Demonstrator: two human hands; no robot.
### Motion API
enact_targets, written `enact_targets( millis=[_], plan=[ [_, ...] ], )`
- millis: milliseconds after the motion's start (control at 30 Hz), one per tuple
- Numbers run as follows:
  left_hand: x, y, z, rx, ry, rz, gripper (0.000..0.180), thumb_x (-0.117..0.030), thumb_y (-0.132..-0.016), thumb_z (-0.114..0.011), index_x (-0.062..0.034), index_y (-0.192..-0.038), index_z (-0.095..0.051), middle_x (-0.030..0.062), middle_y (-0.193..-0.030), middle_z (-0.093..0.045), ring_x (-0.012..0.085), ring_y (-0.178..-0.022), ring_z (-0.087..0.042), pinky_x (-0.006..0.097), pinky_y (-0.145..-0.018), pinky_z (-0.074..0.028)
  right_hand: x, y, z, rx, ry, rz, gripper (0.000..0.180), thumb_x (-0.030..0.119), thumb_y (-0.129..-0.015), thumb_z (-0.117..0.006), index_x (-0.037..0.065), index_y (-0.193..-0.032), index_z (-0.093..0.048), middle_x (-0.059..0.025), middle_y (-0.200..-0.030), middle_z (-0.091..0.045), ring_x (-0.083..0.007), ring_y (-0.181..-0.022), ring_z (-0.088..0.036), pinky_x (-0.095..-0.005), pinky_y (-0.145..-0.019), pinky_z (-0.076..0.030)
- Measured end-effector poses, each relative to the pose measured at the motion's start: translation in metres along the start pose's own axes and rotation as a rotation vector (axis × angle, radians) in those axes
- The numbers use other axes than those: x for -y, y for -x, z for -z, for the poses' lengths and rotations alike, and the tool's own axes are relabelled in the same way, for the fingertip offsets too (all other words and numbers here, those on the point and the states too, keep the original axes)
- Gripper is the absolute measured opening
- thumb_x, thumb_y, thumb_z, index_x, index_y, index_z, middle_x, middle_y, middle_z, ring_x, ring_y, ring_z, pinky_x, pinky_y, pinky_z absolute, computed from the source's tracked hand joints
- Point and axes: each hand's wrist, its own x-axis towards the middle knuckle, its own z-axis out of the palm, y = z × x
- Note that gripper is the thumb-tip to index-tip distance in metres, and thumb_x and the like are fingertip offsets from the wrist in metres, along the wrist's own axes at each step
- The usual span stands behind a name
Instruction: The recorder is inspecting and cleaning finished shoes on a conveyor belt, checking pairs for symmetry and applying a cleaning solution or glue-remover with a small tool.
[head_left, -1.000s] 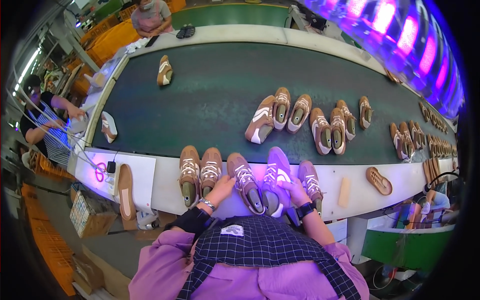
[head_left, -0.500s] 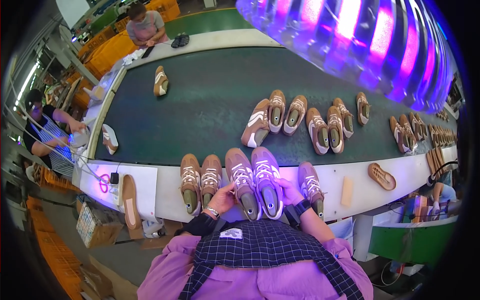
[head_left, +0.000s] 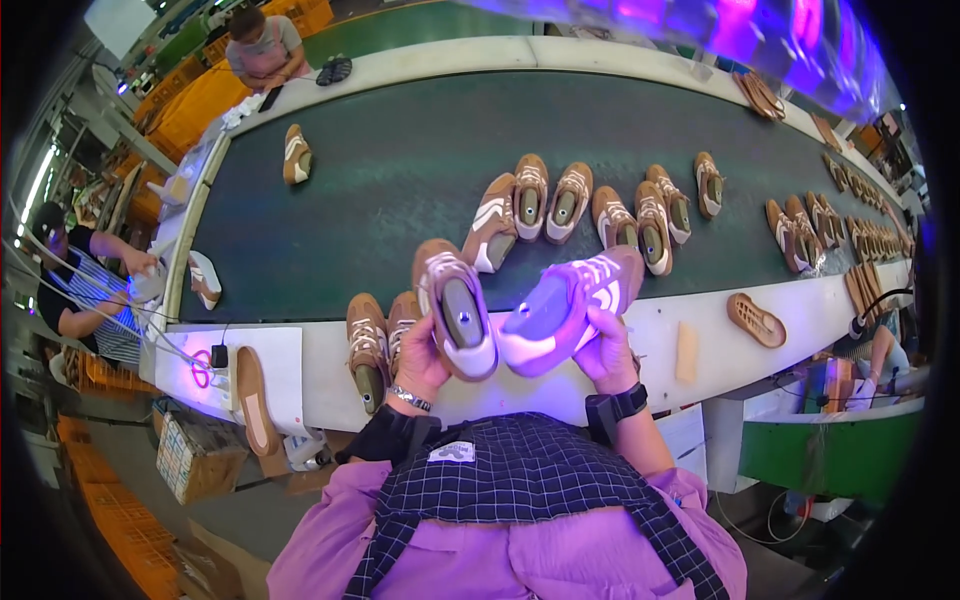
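Left fingers (head_left: pixel 425 335): partly closed, with the outer side of a brown shoe (head_left: pixel 433 285) gripped by the left hand (head_left: pixel 420 362).
Right fingers: partly closed; a second shoe (head_left: pixel 580 300) is held by the right hand (head_left: pixel 610 362), the thumb laid along its side.
Held pair: raised over the near white ledge (head_left: pixel 480 405), heels turned toward the wearer; the right one is tilted, its toe angled rightward. Whether the heels touch cannot be told.
Inserts: an olive form (head_left: pixel 460 310) is seated in the left-held shoe.
Light: purple is cast on the right-held shoe; a glowing ribbed fixture (head_left: pixel 800 40) is seen at upper right.
Ledge: two standing shoes (head_left: pixel 365 340) are partly hidden by the left hand; a perforated sole (head_left: pixel 757 325) is laid at right.
Green belt (head_left: pixel 350 230): similar shoes are grouped near its middle.
Far side: a person in pink (head_left: pixel 265 60) is seated.
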Motion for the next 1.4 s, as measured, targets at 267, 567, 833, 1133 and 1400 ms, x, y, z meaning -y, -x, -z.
enact_targets(
  millis=[267, 567, 833, 1133, 1400],
  plan=[
    [0.008, 0.007, -0.032, -0.133, 0.01, -0.078, 0.054, -0.015, -0.077, -0.066, -0.0102, -0.127, -0.045, 0.0109, -0.125, -0.052, 0.0282, -0.118, -0.048, 0.049, -0.102, -0.037, -0.012, 0.01, -0.003, -0.191, 0.062, 0.193, 0.049, 0.026, -0.086, -0.059, 0.009, -0.129, -0.042, -0.0072, -0.124, -0.052, -0.0248, -0.114, -0.052, -0.0448, -0.095, -0.045],
    [0.011, 0.012, -0.03, -0.231, -0.017, -0.156, 0.05, -0.015, -0.078, -0.066, -0.0097, -0.125, -0.046, 0.0101, -0.122, -0.052, 0.028, -0.115, -0.049, 0.048, -0.1, -0.04, -0.023, 0.008, -0.004, -0.274, 0.026, 0.221, 0.044, 0.028, -0.087, -0.058, 0.009, -0.125, -0.045, -0.0075, -0.121, -0.055, -0.0236, -0.111, -0.054, -0.043, -0.093, -0.047],
    [0.013, 0.012, -0.027, -0.272, -0.029, -0.171, 0.047, -0.015, -0.08, -0.064, -0.0083, -0.123, -0.047, 0.0103, -0.12, -0.054, 0.0273, -0.113, -0.051, 0.047, -0.098, -0.042, -0.025, 0.006, -0.003, -0.302, 0.015, 0.216, 0.043, 0.028, -0.087, -0.058, 0.008, -0.123, -0.047, -0.0078, -0.121, -0.054, -0.0234, -0.111, -0.054, -0.043, -0.094, -0.046],
    [0.013, 0.012, -0.025, -0.298, -0.042, -0.163, 0.046, -0.016, -0.081, -0.064, -0.0077, -0.123, -0.048, 0.0108, -0.119, -0.055, 0.0273, -0.112, -0.052, 0.046, -0.097, -0.043, -0.026, 0.007, -0.004, -0.278, 0.016, 0.23, 0.042, 0.026, -0.088, -0.056, 0.007, -0.124, -0.045, -0.0089, -0.121, -0.054, -0.0236, -0.111, -0.054, -0.0426, -0.093, -0.047],
    [0.012, 0.012, -0.025, -0.31, -0.055, -0.16, 0.045, -0.016, -0.081, -0.064, -0.0079, -0.122, -0.048, 0.0099, -0.118, -0.056, 0.0266, -0.112, -0.053, 0.045, -0.098, -0.043, -0.029, 0.006, 0.0, -0.265, -0.016, 0.197, 0.041, 0.027, -0.089, -0.056, 0.006, -0.123, -0.047, -0.0093, -0.119, -0.055, -0.0229, -0.107, -0.056, -0.0392, -0.093, -0.047]
  ],
)
